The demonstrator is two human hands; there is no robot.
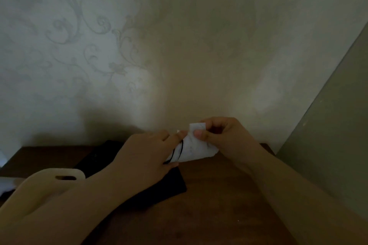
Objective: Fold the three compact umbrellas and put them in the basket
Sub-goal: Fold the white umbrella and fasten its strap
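Note:
A white compact umbrella (196, 150) with a thin black cord is held above the brown table (219, 195), close to the wall. My left hand (147, 155) grips its lower left end, fingers curled round the bundled fabric. My right hand (221, 135) pinches a flap of the white fabric between thumb and forefinger at the upper end. The cream plastic basket (45, 187) with a slot handle stands at the lower left, partly behind my left forearm. A black flat folded thing (163, 187) lies on the table under my left hand; whether it is an umbrella I cannot tell.
A patterned wallpapered wall (139, 55) rises just behind the table. A plain grey-green panel (334, 135) stands along the right side. Something white (6, 186) pokes in at the left edge beside the basket.

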